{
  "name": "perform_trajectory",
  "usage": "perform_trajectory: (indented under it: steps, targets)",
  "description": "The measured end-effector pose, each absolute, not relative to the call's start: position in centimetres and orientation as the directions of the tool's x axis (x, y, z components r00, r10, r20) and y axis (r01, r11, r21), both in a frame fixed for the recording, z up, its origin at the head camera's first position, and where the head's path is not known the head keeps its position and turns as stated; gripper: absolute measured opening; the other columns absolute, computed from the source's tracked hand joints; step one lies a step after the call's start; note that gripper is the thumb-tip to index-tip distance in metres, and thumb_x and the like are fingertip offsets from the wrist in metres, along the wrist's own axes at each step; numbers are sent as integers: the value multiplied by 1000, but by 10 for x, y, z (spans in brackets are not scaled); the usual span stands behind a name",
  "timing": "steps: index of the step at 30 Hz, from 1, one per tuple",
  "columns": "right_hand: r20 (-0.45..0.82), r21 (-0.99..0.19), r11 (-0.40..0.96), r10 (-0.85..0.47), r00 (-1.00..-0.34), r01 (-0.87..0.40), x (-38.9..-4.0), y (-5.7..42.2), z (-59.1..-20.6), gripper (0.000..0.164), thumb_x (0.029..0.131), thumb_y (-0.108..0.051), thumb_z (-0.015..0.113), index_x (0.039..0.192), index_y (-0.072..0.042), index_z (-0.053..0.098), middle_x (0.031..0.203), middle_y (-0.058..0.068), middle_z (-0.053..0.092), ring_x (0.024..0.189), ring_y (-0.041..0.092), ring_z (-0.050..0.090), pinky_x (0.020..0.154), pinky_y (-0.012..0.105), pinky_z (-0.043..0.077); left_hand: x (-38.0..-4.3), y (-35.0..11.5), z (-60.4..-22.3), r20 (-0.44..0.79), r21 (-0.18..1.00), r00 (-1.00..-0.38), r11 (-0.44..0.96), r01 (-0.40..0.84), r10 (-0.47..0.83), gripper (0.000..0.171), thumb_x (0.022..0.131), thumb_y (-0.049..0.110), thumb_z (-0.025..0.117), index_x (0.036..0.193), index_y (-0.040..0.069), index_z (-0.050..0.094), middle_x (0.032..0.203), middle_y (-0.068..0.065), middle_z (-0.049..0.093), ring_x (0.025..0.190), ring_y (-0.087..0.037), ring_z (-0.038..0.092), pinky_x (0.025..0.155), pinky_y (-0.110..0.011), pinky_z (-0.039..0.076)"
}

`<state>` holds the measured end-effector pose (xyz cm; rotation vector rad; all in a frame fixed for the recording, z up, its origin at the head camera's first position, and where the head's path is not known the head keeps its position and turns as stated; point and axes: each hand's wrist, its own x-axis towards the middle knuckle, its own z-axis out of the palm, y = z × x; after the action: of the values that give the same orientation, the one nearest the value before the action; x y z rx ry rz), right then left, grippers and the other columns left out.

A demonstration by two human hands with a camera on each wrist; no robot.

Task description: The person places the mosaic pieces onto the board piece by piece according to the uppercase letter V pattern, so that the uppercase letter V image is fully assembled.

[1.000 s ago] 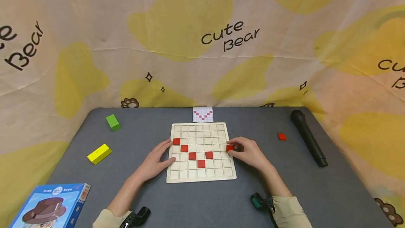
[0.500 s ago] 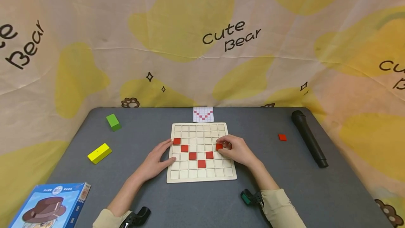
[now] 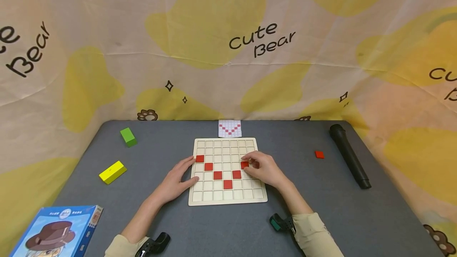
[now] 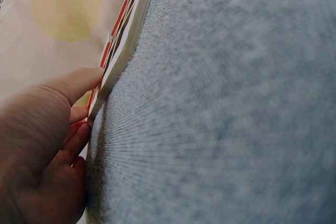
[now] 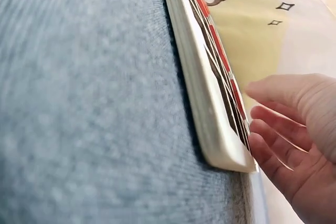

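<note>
A cream grid board [image 3: 226, 198] lies mid-table, with several red square tiles [image 3: 227, 184] set in its cells in a slanting line that dips and turns up again. Thumb and fingertips of my right hand [image 3: 265, 169] pinch another red tile [image 3: 244, 165] low over the right part of the grid, partly covering it. At the board's left edge rests my left hand [image 3: 173, 181], fingers extended and thumb spread apart. The left wrist view shows that thumb [image 4: 84, 83] touching the board's rim [image 4: 118, 66].
A small card [image 3: 229, 129] printed with a red V of squares sits behind the board. One loose red tile [image 3: 319, 154] and a black microphone [image 3: 350, 156] lie to the right. On the left are a green block [image 3: 128, 137], a yellow block [image 3: 112, 172] and a blue box [image 3: 60, 229].
My right hand has carried its red tile leftward from the board's right edge to over the grid, moving only slightly in the last half second. The left hand has stayed put.
</note>
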<state>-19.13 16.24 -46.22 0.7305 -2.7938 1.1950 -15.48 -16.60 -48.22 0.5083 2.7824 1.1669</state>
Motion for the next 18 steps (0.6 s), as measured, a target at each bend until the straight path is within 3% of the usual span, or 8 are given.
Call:
perform_trajectory:
  steps: [5, 12, 18]
  targets:
    - [224, -693, 603, -341, -913, -395, -190, 170, -460, 23, 88, -10, 71, 110, -10, 72, 97, 2, 64, 77, 18, 54, 68, 31, 45, -154, -166, -482, 45, 706, -943, 657, 264, 330, 68, 93, 31, 66, 149, 2, 38, 155, -15, 32, 142, -38, 28, 106, -61, 29]
    - [283, -654, 677, -195, -939, -338, -194, 197, -463, 20, 87, -11, 72, 107, -11, 74, 115, 5, 67, 106, 27, 58, 88, 46, 46, -154, -165, -480, 38, 708, -943, 657, 259, 331, 69, 93, 31, 66, 149, 2, 38, 155, -16, 32, 142, -38, 27, 107, -61, 28]
    - [293, -659, 712, -54, -955, -242, -196, 232, -463, 22, 88, -8, 69, 109, -7, 73, 118, 14, 65, 113, 35, 55, 93, 52, 41, -154, -165, -481, 38, 707, -942, 657, 261, 333, 68, 94, 31, 66, 149, 2, 38, 155, -16, 31, 142, -38, 27, 107, -61, 28]
